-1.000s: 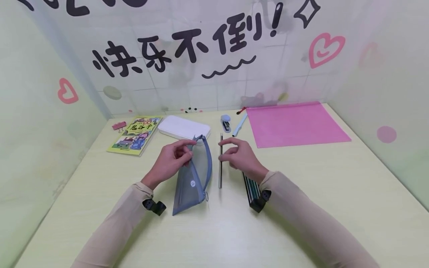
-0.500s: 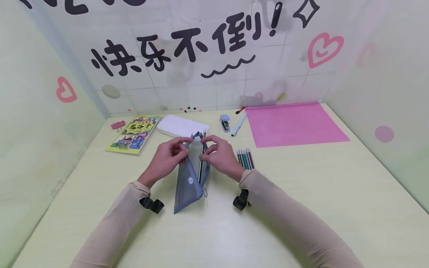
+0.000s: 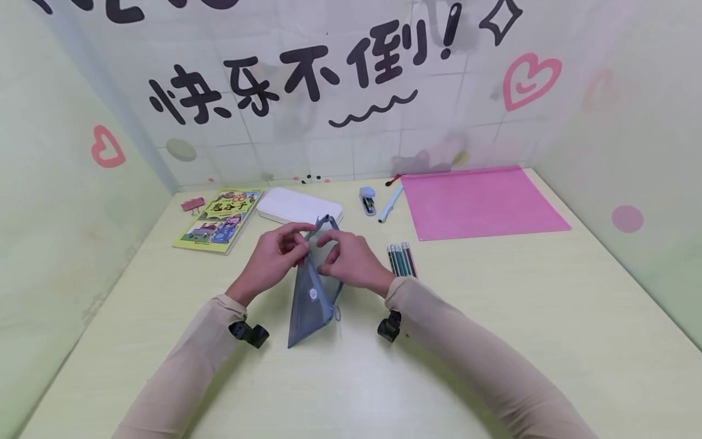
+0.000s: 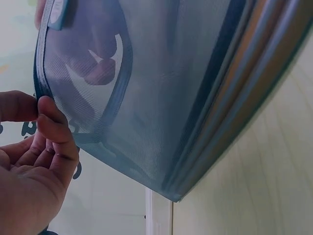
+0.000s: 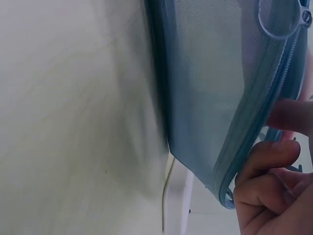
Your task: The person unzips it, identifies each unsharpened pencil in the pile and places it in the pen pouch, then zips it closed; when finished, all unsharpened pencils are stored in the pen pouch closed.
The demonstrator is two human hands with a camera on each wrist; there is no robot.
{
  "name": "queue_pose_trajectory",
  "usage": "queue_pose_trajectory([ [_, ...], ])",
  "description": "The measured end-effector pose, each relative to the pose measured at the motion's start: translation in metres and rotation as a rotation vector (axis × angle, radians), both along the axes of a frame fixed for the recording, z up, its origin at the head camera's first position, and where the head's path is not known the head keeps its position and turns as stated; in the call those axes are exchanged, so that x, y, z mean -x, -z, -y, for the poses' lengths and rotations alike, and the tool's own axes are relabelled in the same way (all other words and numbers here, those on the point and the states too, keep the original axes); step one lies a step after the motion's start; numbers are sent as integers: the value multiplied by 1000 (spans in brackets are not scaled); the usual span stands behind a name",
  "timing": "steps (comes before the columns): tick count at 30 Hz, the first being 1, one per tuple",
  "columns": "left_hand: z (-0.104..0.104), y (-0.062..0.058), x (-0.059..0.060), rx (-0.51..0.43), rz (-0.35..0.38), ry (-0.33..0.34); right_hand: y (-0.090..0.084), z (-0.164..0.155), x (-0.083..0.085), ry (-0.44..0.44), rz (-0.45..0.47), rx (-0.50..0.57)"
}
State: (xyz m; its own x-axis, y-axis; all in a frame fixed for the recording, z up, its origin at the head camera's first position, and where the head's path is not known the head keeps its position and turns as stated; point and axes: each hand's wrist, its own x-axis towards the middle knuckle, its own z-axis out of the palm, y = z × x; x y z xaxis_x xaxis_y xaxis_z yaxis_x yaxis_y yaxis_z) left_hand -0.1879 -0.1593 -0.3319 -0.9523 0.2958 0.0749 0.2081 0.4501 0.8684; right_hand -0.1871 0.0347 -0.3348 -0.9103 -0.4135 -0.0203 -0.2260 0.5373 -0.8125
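Nearest, the blue mesh pencil pouch [image 3: 311,292] stands tilted on the table [image 3: 493,341], mouth up. The left hand [image 3: 273,261] pinches the mouth's left edge, the right hand [image 3: 351,261] curls its fingers around the right edge; whatever's inside is hard to make out. Right of them lie loose pencils [image 3: 402,260], partly hidden by the sleeve. Farther back: a white case [image 3: 290,206], a stapler [image 3: 368,200], a pink folder [image 3: 482,201].

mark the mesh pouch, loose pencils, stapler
mesh pouch [image 3: 310,299], head view, lower mesh panel.
loose pencils [image 3: 402,260], head view, middle of the bundle.
stapler [image 3: 368,200], head view, its top.
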Motion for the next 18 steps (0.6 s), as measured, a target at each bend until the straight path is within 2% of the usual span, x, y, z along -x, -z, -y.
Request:
queue_pose_trajectory([
  [6,0,2,1,6,8,-6,-6,-14,-2,30,-14,52],
  [9,-1,2,1,-1,11,-1,-7,-28,-2,41,-52,50],
  [13,-2,1,1,-10,4,-6,-5,-49,0,45,-81,-22],
  [18,-4,0,1,-11,8,-3,-2,-74,3,-3,-51,-166],
])
